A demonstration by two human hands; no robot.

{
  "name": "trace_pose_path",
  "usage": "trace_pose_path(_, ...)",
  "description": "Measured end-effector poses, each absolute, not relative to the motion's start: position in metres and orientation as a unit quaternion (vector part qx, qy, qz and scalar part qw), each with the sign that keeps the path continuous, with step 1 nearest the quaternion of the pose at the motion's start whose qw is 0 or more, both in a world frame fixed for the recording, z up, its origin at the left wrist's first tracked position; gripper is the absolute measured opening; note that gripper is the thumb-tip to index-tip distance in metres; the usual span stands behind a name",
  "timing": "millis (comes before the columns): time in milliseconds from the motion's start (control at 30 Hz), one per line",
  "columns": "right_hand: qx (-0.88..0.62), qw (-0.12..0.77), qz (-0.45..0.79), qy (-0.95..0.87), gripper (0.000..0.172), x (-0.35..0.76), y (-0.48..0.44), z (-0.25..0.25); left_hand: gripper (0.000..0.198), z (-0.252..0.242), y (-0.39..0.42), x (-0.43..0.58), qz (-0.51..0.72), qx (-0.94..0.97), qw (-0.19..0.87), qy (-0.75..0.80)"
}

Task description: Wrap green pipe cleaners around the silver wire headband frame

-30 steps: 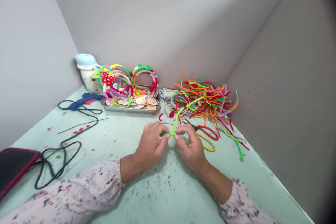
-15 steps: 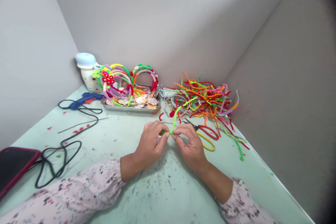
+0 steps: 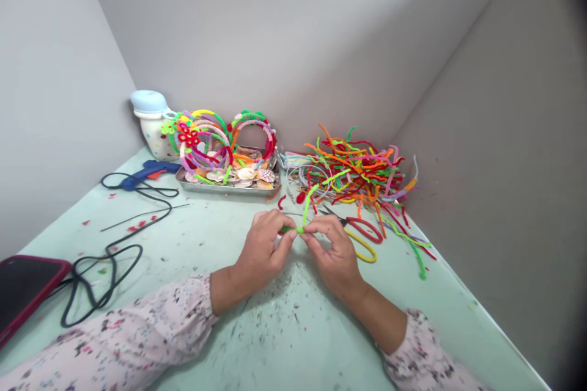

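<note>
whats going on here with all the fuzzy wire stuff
A person in floral sleeves is working a light green pipe cleaner with both hands over a pale green table. The left hand and right hand pinch it between the fingertips where it bends, and its free end sticks up toward the pile of pipe cleaners. Red-handled scissors lie just beyond the right hand. A tray of decorated headbands, a blue glue gun and a phone sit to the left.
</note>
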State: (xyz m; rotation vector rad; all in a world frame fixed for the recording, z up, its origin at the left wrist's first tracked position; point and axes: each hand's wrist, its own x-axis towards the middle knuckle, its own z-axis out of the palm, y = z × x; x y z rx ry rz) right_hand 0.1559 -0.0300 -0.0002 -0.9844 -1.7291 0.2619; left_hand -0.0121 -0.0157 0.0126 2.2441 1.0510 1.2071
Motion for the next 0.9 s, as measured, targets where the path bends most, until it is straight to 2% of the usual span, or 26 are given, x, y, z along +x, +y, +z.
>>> trace_pose_path(900,-0.446,0.516,0.114,-0.723,0.010,0.1575,-0.0322,0.0002,0.012,0.0130,-0.0159,-0.0133,0.430,0.808,0.189,0.355)
